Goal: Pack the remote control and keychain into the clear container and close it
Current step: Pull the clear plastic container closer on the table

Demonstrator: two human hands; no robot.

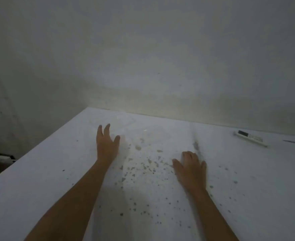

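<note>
remote control: slim, white, dark end, on table | left hand: fingers spread | right hand: flat, released

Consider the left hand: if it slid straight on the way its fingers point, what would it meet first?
Probably the clear container, faintly visible just beyond and right of the left hand; if it passes it, then the wall. Depth is unclear.

No readable text for you anywhere: remote control at far right shows dark panel and pale button marks, too blurred to read.
</note>
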